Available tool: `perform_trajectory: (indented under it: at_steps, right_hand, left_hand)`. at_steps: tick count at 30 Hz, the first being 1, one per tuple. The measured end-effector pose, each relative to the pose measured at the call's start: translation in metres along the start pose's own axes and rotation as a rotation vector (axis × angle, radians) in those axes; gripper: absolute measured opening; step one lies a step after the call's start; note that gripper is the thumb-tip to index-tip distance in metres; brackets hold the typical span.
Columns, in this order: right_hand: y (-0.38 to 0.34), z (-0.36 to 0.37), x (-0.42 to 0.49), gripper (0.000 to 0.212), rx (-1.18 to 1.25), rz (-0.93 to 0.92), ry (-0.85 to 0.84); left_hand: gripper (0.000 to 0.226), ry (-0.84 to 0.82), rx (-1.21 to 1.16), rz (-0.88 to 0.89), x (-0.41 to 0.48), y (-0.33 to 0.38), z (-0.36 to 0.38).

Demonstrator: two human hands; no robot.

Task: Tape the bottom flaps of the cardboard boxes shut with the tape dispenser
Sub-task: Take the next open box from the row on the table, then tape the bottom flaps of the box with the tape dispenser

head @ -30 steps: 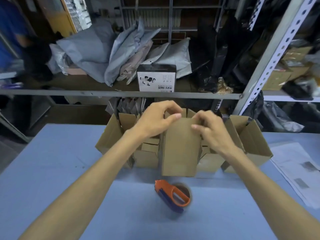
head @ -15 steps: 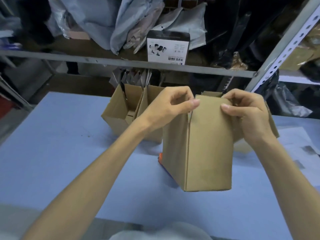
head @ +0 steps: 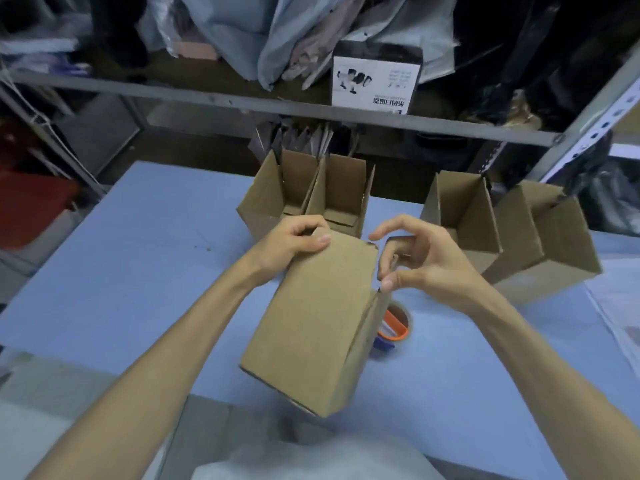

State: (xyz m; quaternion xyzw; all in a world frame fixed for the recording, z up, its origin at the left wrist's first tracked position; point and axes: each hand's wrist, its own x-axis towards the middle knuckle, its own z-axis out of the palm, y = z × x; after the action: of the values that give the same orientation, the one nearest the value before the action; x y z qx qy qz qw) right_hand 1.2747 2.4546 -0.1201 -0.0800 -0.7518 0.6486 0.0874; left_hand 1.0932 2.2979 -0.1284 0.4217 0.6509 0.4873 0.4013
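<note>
While my left hand (head: 294,241) gripped cardboard box (head: 311,323) top corner, right hand (head: 427,263) pinched its side flap; tape dispenser (head: 393,323) lay on surface (head: 138,271) behind.

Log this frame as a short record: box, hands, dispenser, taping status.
held box: tilted, held over the blue table
left hand: grips its far left edge
right hand: thumb and fingers pinch its right flap
tape dispenser: on the table, partly hidden behind the box, untouched
other boxes: standing open at the back
status: taping not yet begun
</note>
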Motion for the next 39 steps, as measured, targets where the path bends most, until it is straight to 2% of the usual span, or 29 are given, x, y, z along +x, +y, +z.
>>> perform_trajectory:
  at_steps: [2, 5, 8, 11, 14, 16, 19, 22, 26, 28, 31, 33, 36, 39]
  right_hand:
    - [0.011, 0.023, 0.004, 0.048, 0.044, -0.040, 0.080]
    - [0.029, 0.061, 0.009, 0.048, 0.005, -0.050, 0.267]
    - [0.042, 0.087, 0.013, 0.045, 0.070, 0.090, 0.485]
    - [0.045, 0.105, 0.023, 0.042, 0.207, 0.210, 0.664]
    - [0.043, 0.116, 0.034, 0.040, 0.290, 0.273, 0.748]
    - [0.048, 0.118, 0.038, 0.038, 0.456, 0.377, 0.815]
    - [0.067, 0.124, 0.036, 0.036, 0.721, 0.528, 0.918]
    - [0.100, 0.143, 0.027, 0.033, 0.654, 0.571, 0.988]
    - [0.143, 0.157, 0.008, 0.017, 0.415, 0.645, 1.028]
    - [0.156, 0.155, 0.001, 0.003, 0.261, 0.716, 0.979]
    - [0.168, 0.149, -0.010, 0.013, -0.243, 0.770, 0.821]
    - [0.170, 0.145, -0.014, 0.014, -0.499, 0.611, 0.714]
    - [0.167, 0.143, -0.005, 0.014, -0.393, 0.437, 0.611]
    - [0.164, 0.143, 0.013, 0.013, -0.338, 0.446, 0.623]
  left_hand:
    - [0.020, -0.001, 0.242, -0.051, -0.008, -0.004, -0.014]
    - [0.051, 0.036, 0.467, -0.119, -0.029, -0.005, -0.030]
    - [0.065, -0.008, 0.609, -0.217, -0.050, -0.016, -0.038]
    - [0.057, 0.038, 0.755, -0.264, -0.060, -0.038, -0.037]
    - [0.037, 0.235, 0.756, -0.189, -0.057, -0.054, -0.036]
    - [0.025, 0.326, 0.739, -0.125, -0.050, -0.059, -0.040]
    - [0.017, 0.332, 0.770, -0.066, -0.033, -0.070, -0.045]
    - [0.014, 0.218, 0.783, -0.108, -0.013, -0.090, -0.037]
    - [0.011, 0.046, 0.787, -0.111, 0.011, -0.122, -0.008]
    - [0.010, -0.035, 0.818, -0.089, 0.023, -0.130, 0.003]
    - [0.007, -0.135, 0.809, -0.076, 0.039, -0.135, 0.008]
    - [0.008, -0.192, 0.798, -0.060, 0.045, -0.135, 0.007]
    - [0.009, -0.231, 0.799, -0.035, 0.048, -0.136, 0.008]
    - [0.010, -0.181, 0.811, -0.094, 0.043, -0.144, 0.011]
